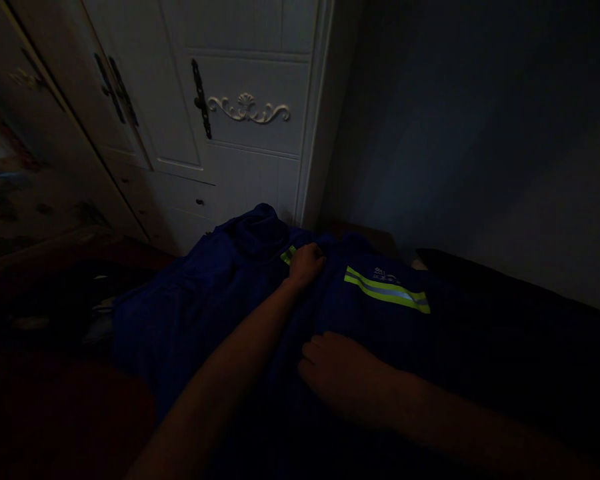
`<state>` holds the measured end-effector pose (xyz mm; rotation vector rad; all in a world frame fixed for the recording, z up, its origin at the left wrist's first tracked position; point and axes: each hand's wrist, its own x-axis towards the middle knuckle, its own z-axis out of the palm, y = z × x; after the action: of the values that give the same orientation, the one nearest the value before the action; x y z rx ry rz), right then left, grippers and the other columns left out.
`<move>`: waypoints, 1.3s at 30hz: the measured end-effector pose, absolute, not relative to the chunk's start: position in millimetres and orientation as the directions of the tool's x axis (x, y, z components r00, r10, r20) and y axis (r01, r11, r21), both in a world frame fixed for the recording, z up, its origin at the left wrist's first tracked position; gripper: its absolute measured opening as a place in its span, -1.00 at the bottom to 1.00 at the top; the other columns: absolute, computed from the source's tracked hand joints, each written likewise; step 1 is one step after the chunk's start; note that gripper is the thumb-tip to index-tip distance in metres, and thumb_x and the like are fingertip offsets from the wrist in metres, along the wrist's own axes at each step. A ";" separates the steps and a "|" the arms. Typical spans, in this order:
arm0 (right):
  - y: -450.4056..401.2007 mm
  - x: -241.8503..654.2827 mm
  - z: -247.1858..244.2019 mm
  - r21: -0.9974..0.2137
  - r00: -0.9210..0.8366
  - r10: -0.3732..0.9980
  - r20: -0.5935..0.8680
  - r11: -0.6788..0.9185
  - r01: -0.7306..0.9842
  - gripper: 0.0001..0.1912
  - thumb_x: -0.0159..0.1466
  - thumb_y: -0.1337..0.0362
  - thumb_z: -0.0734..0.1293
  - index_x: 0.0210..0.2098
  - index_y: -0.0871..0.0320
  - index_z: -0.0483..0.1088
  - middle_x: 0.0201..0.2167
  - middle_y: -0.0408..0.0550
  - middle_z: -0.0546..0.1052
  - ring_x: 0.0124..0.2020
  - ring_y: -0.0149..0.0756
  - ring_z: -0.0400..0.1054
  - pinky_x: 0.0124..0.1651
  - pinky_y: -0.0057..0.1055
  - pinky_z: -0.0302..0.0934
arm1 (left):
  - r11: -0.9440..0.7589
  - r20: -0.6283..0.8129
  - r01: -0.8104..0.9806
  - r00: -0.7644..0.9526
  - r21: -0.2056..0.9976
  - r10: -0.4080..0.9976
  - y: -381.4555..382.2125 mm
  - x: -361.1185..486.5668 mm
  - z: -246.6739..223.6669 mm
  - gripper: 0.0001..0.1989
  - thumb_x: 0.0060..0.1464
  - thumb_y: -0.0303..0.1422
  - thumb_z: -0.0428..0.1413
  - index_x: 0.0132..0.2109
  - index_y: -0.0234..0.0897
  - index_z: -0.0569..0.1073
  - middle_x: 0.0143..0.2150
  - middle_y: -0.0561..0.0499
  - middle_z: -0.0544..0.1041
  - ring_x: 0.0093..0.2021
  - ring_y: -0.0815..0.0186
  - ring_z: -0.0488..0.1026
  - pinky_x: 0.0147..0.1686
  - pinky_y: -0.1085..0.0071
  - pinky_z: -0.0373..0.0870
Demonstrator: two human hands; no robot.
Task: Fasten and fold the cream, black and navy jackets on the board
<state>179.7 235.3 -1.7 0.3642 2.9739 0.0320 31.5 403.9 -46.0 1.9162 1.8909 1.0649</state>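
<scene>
A dark blue garment (190, 300) lies spread out in dim light. Yellow-green and silver reflective strips (387, 292) cross its chest, with small pale lettering above the right one. My left hand (306, 263) is closed on the garment's front, beside the shorter strip. Nearer to me, my right hand (335, 370) has its fingers curled on the blue cloth, below the longer strip. The cloth between its fingers is too dark to make out.
Behind the garment stands a white wardrobe (255, 167) with dark handles and a carved ornament. A grey wall (455, 147) is at the right. Dark and pale items lie at the left, beside a dark red surface (70, 420).
</scene>
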 end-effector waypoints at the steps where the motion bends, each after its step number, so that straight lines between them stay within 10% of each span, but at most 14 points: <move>1: 229.8 183.4 -3.0 0.042 -0.959 0.250 -0.132 0.968 0.246 -0.82 0.30 0.37 0.18 -0.23 0.22 0.42 -0.26 0.01 0.48 -0.24 -0.30 0.36 -0.18 -0.33 0.20 | -0.130 0.316 0.763 -0.101 0.634 0.943 403.5 31.7 -45.9 -0.86 0.10 -0.40 0.15 -0.17 -0.28 0.54 -0.16 -0.07 0.59 -0.14 0.21 0.50 -0.14 0.36 0.37; 15: 233.6 270.7 8.8 -0.092 -0.768 0.639 0.030 0.767 0.635 -0.48 0.30 0.23 0.23 0.24 0.16 0.26 0.21 0.12 0.32 0.21 -0.16 0.25 0.26 -0.13 0.22 | -0.137 0.361 0.786 -0.115 0.602 0.925 249.5 50.0 15.6 -0.74 0.20 -0.15 0.07 -0.19 -0.23 0.52 -0.27 -0.09 0.57 -0.24 0.18 0.51 -0.23 0.36 0.34; 29: 318.7 317.0 -14.6 0.175 -0.392 0.920 -0.009 0.388 0.905 -0.57 0.34 0.16 0.19 0.05 0.33 0.40 0.07 0.32 0.43 0.09 -0.07 0.39 0.12 -0.21 0.27 | -0.043 0.493 0.789 -0.339 0.613 0.801 87.7 96.1 -146.8 -0.47 0.01 -0.56 0.04 0.18 -0.29 0.35 0.10 -0.25 0.41 0.09 0.06 0.44 0.06 0.07 0.45; 35: 302.6 317.8 6.6 0.257 -0.419 0.907 0.040 0.396 0.881 -0.71 0.30 0.38 0.13 -0.14 0.30 0.44 -0.09 0.22 0.50 -0.03 -0.18 0.42 -0.01 -0.37 0.23 | -0.078 0.180 0.244 -0.429 0.967 0.885 76.1 70.3 -124.5 -0.71 0.13 -0.31 0.02 -0.02 -0.25 0.44 -0.09 -0.11 0.56 -0.06 0.22 0.53 -0.04 0.27 0.46; 39: 308.8 329.5 33.1 0.263 -0.342 0.927 0.153 0.296 0.918 -0.68 0.31 0.38 0.11 -0.07 0.28 0.41 -0.06 0.22 0.49 -0.05 -0.17 0.42 -0.04 -0.33 0.23 | 0.089 -0.206 -0.307 -0.374 0.948 0.904 71.2 51.3 -127.0 -0.57 -0.13 -0.08 0.22 -0.18 -0.28 0.43 -0.41 0.04 0.52 -0.44 0.34 0.45 -0.41 0.45 0.36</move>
<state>329.5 308.8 33.1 1.7850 2.5055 0.4779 51.3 71.2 -127.0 0.6574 1.3408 1.5018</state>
